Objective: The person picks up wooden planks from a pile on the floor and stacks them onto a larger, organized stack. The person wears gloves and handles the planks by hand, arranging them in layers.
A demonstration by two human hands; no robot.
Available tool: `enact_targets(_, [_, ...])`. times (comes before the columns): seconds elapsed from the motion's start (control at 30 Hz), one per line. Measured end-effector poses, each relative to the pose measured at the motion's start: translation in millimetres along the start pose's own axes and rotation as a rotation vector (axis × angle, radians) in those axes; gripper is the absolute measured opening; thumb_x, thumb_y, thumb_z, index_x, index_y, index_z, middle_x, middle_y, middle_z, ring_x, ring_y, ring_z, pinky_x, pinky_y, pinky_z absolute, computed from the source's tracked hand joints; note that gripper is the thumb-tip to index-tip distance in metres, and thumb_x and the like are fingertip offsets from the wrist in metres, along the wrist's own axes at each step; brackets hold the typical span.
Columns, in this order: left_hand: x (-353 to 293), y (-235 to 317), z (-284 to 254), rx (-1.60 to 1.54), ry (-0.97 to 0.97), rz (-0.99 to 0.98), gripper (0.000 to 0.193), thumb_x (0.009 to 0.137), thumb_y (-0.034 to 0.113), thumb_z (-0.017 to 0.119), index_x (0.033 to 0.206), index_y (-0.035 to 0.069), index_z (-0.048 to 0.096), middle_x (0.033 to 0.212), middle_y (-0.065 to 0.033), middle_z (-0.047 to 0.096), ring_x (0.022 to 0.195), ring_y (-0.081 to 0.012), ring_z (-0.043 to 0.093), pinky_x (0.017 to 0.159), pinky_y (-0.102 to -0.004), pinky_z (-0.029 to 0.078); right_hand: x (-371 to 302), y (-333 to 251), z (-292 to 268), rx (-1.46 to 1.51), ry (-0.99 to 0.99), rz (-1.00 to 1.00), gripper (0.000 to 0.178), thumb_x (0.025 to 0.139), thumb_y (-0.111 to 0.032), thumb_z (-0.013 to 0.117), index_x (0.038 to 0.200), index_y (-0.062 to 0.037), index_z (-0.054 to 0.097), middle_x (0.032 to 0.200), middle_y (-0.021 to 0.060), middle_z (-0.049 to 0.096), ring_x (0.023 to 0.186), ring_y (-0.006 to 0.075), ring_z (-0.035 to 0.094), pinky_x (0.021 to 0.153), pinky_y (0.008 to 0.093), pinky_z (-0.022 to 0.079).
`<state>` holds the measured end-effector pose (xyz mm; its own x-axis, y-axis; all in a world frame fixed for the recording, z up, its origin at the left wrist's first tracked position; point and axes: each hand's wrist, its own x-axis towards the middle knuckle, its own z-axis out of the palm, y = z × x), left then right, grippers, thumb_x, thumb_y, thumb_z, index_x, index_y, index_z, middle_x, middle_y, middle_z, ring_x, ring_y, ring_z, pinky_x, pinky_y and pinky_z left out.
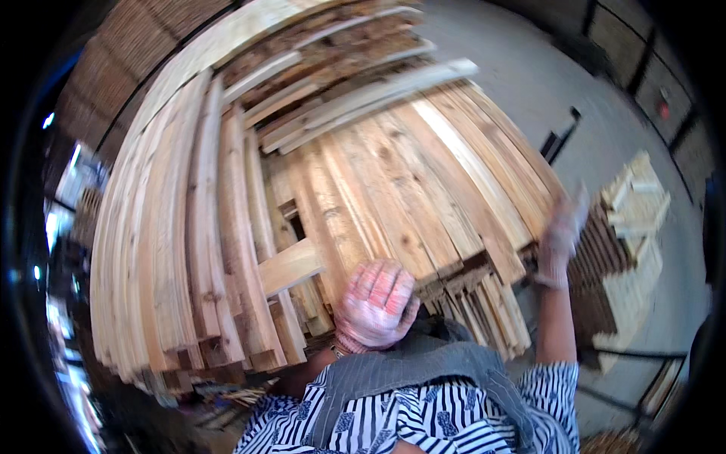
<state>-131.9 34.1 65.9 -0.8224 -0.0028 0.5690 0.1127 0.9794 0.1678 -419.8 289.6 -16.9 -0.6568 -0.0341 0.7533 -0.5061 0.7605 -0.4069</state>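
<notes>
My left hand [376, 303], in a pinkish-white knitted glove, is held close to my body at the near ends of the wooden boards [386, 189]. Its fingers are curled and pressed together; whatever they may grip is hidden. At the right edge of the board layer, my right hand [561, 236], gloved alike and somewhat blurred, reaches up with its fingers stretched out beside the outermost board. A short plank [290, 267] lies crosswise left of my left hand, next to a dark gap between boards.
Long boards are stacked high on the left [162, 234]. Several crosswise boards [370, 106] lie at the far side. A lower wood stack [631, 250] stands on the right, on the grey floor [507, 68]. Narrow strips [491, 310] poke out below the near board ends.
</notes>
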Motion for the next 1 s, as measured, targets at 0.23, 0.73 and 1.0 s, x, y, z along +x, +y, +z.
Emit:
enact_targets(0.23, [-9.2, -4.0, 8.9, 0.027, 0.017, 0.138, 0.049, 0.078, 0.026, 0.074, 0.12, 0.003, 0.062, 0.12, -0.0191, 0.065, 0.11, -0.0389, 0.063, 0.101, -0.0535, 0.046, 15.6, -58.2, -8.0, 0.06, -0.021, 0.337, 0.067, 0.099, -0.048, 0.054, 0.146, -0.0001, 0.047, 0.149, 0.0324, 0.042, 0.143, 0.0469, 0.035, 0.118, 0.0503, 0.03])
enact_targets(0.73, [-22.2, -9.3, 9.6, 0.048, 0.055, 0.315, 0.048, 0.087, 0.031, 0.069, 0.126, 0.005, 0.06, 0.126, -0.0178, 0.061, 0.113, -0.0396, 0.059, 0.1, -0.0535, 0.047, -41.0, -134.6, -6.7, 0.242, 0.221, 0.538, 0.068, 0.099, -0.049, 0.052, 0.145, 0.0009, 0.046, 0.152, 0.0362, 0.033, 0.143, 0.0507, 0.032, 0.119, 0.0517, 0.026])
enact_targets(1.0, [-27.1, -5.7, 13.3, 0.172, 0.036, 0.326, 0.047, 0.089, 0.031, 0.068, 0.127, 0.004, 0.063, 0.127, -0.0188, 0.064, 0.119, -0.0373, 0.06, 0.109, -0.0519, 0.043, -39.4, -161.8, 3.3, -0.241, -0.267, 0.489, 0.067, 0.102, -0.047, 0.043, 0.15, -0.0017, 0.042, 0.162, 0.0266, 0.025, 0.151, 0.0423, 0.019, 0.12, 0.052, 0.021])
